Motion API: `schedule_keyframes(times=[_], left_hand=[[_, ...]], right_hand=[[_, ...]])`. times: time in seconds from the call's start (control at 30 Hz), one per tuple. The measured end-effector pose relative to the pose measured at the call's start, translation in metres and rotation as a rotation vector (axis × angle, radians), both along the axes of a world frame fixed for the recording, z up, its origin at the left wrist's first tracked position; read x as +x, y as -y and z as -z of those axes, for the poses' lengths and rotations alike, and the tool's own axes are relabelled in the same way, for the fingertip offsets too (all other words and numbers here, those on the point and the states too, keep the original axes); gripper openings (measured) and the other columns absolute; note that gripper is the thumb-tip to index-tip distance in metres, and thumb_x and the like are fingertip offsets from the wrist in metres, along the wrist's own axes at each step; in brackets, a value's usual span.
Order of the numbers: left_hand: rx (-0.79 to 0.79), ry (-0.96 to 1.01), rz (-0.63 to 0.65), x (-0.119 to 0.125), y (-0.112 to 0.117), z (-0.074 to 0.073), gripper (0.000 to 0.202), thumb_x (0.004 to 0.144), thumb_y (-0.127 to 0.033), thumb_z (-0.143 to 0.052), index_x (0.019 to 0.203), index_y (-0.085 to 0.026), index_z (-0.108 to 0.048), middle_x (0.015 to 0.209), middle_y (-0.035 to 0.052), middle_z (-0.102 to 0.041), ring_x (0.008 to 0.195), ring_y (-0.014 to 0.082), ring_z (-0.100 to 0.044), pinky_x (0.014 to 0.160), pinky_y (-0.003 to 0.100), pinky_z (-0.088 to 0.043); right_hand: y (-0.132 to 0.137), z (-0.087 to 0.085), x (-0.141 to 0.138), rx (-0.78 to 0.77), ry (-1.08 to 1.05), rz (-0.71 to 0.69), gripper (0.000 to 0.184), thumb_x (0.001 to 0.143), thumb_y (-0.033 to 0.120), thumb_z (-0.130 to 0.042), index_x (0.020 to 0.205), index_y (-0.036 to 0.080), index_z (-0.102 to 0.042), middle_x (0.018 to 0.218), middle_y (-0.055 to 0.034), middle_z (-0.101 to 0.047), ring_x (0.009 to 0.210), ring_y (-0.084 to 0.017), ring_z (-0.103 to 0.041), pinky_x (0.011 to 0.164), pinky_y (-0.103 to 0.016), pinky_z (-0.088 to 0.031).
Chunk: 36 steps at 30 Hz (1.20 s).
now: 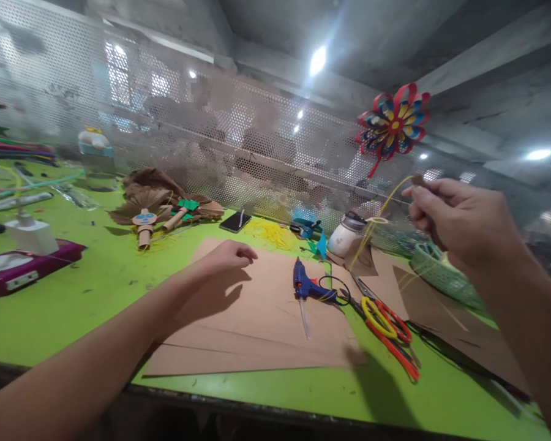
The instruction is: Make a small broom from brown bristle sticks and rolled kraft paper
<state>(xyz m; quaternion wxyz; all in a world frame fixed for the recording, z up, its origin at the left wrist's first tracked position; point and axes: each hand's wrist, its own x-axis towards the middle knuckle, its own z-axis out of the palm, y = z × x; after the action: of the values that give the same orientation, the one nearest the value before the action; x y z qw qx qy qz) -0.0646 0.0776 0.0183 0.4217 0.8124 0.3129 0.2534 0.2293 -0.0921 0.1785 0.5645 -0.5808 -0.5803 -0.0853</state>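
Observation:
My right hand (459, 223) is raised at the right, fingers closed around a thin stick. A paper pinwheel (393, 125) of red, blue and yellow loops shows above the hand; thin yellow strands (371, 229) trail down from the fingers toward a small white jar (345, 237). My left hand (227, 256) rests on a brown cardboard sheet (257, 324) with its fingers loosely curled, and I see nothing in it. A blue glue gun (305, 288) lies on the cardboard just right of my left hand.
The table (96, 294) is green. Red and yellow scissors (390, 331) lie beside the glue gun. Brown paper crafts (160, 205) and a phone (235, 222) sit near the perforated metal screen (211, 122). A magenta box (22, 266) is at left, a green basket (441, 272) at right.

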Motion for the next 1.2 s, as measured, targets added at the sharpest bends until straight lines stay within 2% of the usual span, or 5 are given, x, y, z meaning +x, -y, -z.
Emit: schedule_keyframes(times=[0.23, 0.37, 0.63, 0.87, 1.2], left_hand=[[-0.042, 0.002, 0.158, 0.035, 0.031, -0.048, 0.034, 0.075, -0.032, -0.059, 0.103, -0.015, -0.067, 0.103, 0.0092, -0.07, 0.089, 0.0211, -0.061, 0.072, 0.031, -0.047], [0.068, -0.014, 0.271, 0.055, 0.049, -0.054, 0.037, 0.076, -0.033, -0.062, 0.107, -0.012, -0.065, 0.109, 0.0124, -0.067, 0.096, 0.0229, -0.06, 0.082, 0.033, -0.044], [0.229, -0.008, 0.399, 0.089, 0.055, -0.012, 0.044, 0.068, -0.053, -0.07, 0.098, -0.019, -0.07, 0.125, 0.0151, -0.056, 0.125, 0.0355, -0.041, 0.095, 0.042, -0.036], [0.127, 0.056, 0.443, 0.126, 0.056, 0.015, 0.024, 0.072, -0.039, -0.069, 0.066, -0.016, -0.07, 0.094, 0.0098, -0.068, 0.088, 0.0252, -0.06, 0.078, 0.031, -0.043], [-0.197, 0.16, 0.43, 0.125, 0.047, 0.033, 0.027, 0.081, -0.038, -0.056, 0.077, -0.013, -0.067, 0.081, 0.0076, -0.07, 0.073, 0.0173, -0.061, 0.069, 0.03, -0.047]], right_hand=[[0.0, -0.004, -0.005, -0.011, 0.046, -0.013, 0.012, 0.081, 0.027, -0.063, 0.076, 0.016, -0.065, 0.055, 0.0031, -0.051, 0.041, -0.005, -0.041, 0.036, -0.019, -0.028], [0.0, -0.005, -0.008, 0.008, 0.049, -0.005, 0.011, 0.08, 0.026, -0.063, 0.075, 0.016, -0.065, 0.055, 0.0035, -0.05, 0.041, -0.005, -0.041, 0.035, -0.019, -0.028], [0.003, -0.004, -0.005, -0.015, 0.046, 0.004, 0.013, 0.08, 0.028, -0.064, 0.077, 0.016, -0.065, 0.055, 0.003, -0.051, 0.042, -0.006, -0.041, 0.036, -0.02, -0.027], [0.008, -0.004, -0.005, 0.012, 0.056, 0.019, 0.014, 0.08, 0.028, -0.063, 0.074, 0.016, -0.065, 0.055, 0.0027, -0.051, 0.041, -0.006, -0.042, 0.035, -0.019, -0.027], [0.013, -0.001, 0.011, -0.002, 0.029, 0.051, 0.014, 0.08, 0.029, -0.063, 0.077, 0.016, -0.066, 0.055, 0.0026, -0.052, 0.041, -0.006, -0.043, 0.035, -0.019, -0.029]])
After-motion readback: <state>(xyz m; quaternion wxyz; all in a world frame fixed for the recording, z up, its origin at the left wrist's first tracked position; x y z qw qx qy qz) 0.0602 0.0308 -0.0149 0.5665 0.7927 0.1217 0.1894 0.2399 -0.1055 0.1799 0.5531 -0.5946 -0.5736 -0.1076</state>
